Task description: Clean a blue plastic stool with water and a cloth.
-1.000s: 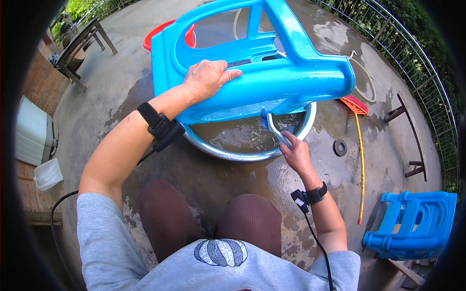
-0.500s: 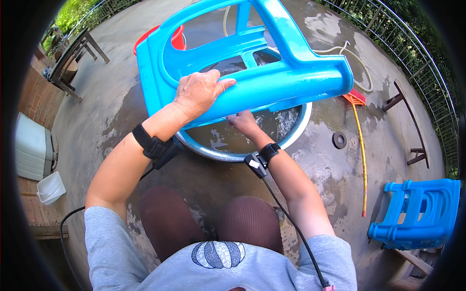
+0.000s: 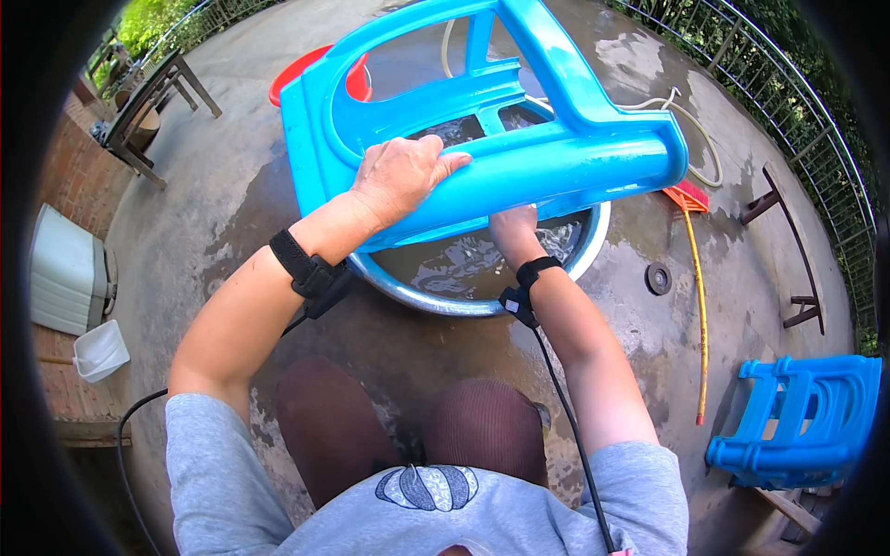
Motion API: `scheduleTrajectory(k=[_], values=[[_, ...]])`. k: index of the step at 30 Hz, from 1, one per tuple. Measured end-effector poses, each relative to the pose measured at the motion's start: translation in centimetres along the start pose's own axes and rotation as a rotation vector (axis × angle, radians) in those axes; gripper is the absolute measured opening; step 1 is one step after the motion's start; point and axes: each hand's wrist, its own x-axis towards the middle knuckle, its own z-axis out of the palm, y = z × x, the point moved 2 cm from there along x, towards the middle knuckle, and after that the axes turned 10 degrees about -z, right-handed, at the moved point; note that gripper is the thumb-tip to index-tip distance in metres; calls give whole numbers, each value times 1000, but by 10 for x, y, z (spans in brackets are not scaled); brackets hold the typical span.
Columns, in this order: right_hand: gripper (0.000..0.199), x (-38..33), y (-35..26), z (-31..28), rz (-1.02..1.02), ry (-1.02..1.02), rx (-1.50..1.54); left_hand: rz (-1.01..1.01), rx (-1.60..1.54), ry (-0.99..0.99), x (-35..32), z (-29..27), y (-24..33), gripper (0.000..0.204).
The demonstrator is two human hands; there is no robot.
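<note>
A blue plastic stool (image 3: 519, 167) lies tipped on its side over a round metal basin (image 3: 601, 243) of water. My left hand (image 3: 405, 176) is closed on the stool's near edge, its thumb lying along the top of the wet plastic. Beneath that edge, my right hand (image 3: 514, 227) reaches in over the water. Its fingers are hidden behind the stool, so what they hold, if anything, does not show. Both wrists wear black straps with small devices and cables.
A red bucket (image 3: 295, 74) stands behind the stool. To the right lie a red broom (image 3: 691, 196) with a yellow handle, a pale hose (image 3: 714, 157), a dark round disc (image 3: 658, 278) and a narrow bench (image 3: 797, 241). More blue stools (image 3: 797, 422) are at lower right.
My right hand has gone from over the water, left of its present place, to the right and up under the stool's edge. My left hand keeps its grip; the whole view has shifted slightly.
</note>
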Motion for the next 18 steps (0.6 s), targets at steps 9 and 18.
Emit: scheduleTrajectory(k=[9,18], values=[[26,-16,-77,-31,-187,289,991,73,15,37,-40,18,31,40],[14,-38,1,16,-61,175,357,243,1,63,-107,24,60,36]])
